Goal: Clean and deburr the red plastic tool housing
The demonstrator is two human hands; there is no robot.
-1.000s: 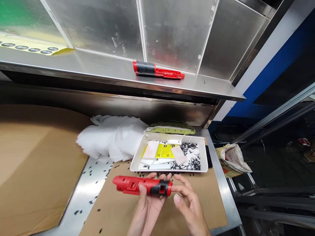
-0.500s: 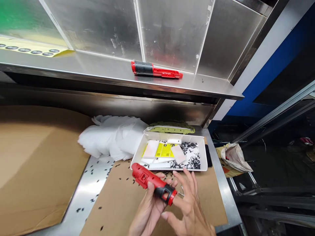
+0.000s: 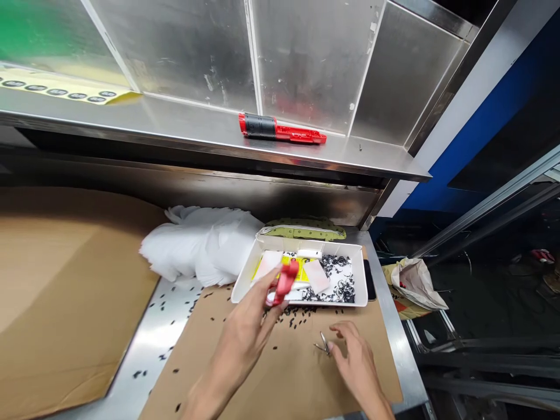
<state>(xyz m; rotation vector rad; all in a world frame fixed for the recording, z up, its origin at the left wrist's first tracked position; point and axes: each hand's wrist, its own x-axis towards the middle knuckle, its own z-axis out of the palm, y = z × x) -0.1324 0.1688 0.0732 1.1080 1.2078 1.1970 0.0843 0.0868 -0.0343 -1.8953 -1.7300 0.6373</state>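
Observation:
My left hand (image 3: 249,315) grips a red and black plastic housing (image 3: 285,282), turned so that I see it foreshortened and a little blurred over the front of the white tray (image 3: 301,301). Its black part does not show at this angle. On the brown cardboard sheet (image 3: 301,373) lies a small V-shaped metal tool (image 3: 322,344), perhaps nail clippers. Right beside it is my right hand (image 3: 356,359), thumb and fingers apart, the thumb tip close to or touching the metal. I cannot tell whether it touches.
White pads, a yellow label and small black bits fill the tray. White bags (image 3: 205,242) lie to its left, a large cardboard box (image 3: 65,291) beyond. A similar red and black housing (image 3: 282,129) rests on the metal shelf (image 3: 175,128). Black bits are scattered about.
My left hand has moved up toward the tray and turned the housing end-on. My right hand has left the housing and moved right and down, beside the metal tool.

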